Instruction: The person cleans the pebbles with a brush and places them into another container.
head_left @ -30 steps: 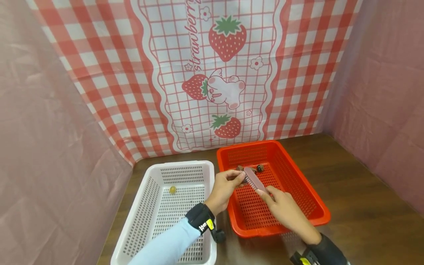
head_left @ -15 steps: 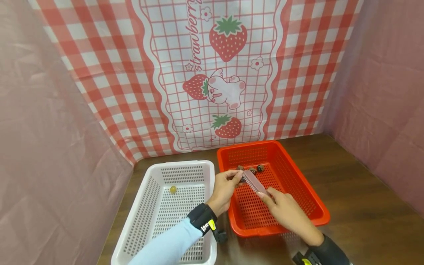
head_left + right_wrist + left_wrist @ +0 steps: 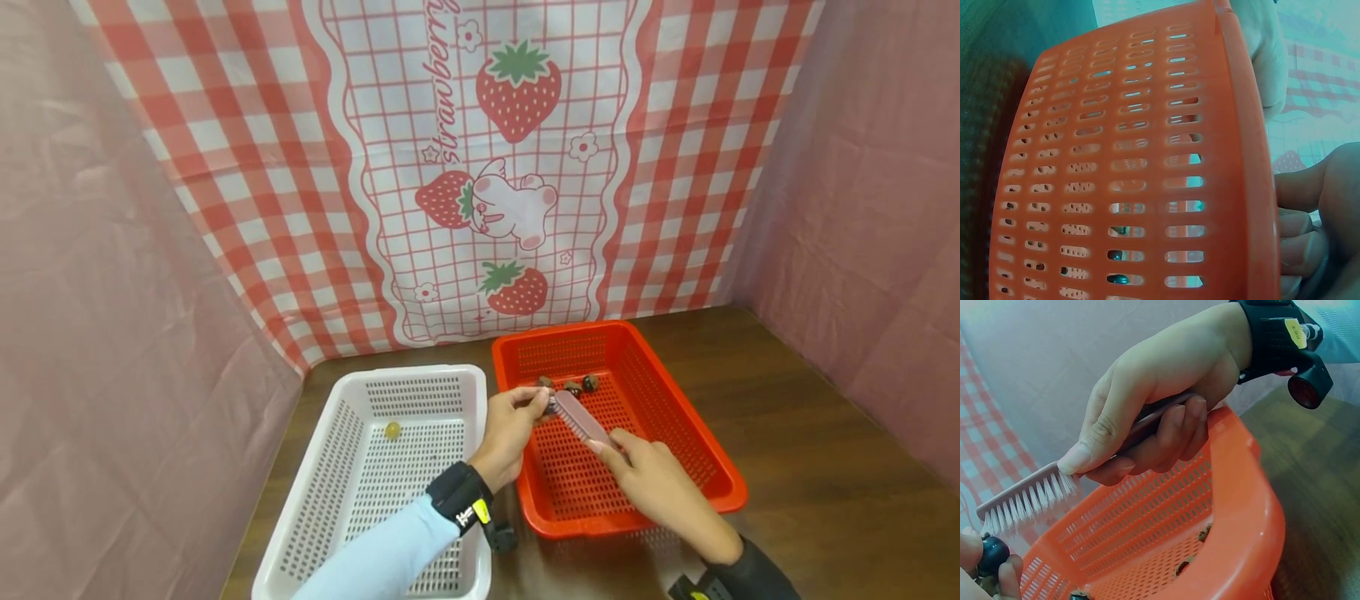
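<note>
Left hand [image 3: 510,432] pinches dark ball [image 3: 994,555] over red basket [image 3: 585,527], just inside its left edge; right hand [image 3: 654,477] grips brush [image 3: 581,414], bristles at the ball. Risk: fingertip hold, slick-looking surface; a hard stroke could pop it over that edge.

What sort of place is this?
Perhaps a small indoor work corner: a brown table holds a white basket and a red basket, with strawberry-print cloth behind and pink cloth at both sides. Home or workshop, I can't tell.

Pink brush [image 3: 581,417], red basket [image 3: 592,483], red-and-white checked cloth [image 3: 495,171]
</note>
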Motion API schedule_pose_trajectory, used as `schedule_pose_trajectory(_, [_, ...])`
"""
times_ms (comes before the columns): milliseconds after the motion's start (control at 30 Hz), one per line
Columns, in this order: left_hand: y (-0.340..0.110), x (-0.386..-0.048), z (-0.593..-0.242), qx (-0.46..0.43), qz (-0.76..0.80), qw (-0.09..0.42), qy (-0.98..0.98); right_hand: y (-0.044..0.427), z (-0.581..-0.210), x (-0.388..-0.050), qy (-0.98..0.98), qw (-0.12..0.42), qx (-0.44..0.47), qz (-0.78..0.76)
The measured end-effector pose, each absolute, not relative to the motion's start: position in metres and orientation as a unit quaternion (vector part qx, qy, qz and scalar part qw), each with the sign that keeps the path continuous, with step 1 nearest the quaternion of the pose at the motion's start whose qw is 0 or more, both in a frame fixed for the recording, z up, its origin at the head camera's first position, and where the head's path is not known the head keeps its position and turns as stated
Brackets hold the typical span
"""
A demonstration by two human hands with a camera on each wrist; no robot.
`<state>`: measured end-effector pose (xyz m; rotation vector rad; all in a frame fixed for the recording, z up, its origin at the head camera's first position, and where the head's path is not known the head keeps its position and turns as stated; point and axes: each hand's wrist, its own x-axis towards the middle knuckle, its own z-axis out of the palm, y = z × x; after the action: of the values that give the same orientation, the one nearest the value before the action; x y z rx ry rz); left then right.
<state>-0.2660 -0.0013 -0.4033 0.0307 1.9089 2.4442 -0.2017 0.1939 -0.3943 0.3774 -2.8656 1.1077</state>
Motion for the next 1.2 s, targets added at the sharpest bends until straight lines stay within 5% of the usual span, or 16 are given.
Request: schedule_pose_trajectory(1200, [-0.009, -0.266, -0.406, 0.103, 0.715, 0.037, 0.691, 0.184, -0.398, -0.204, -0.912, 0.023, 0.087, 0.401])
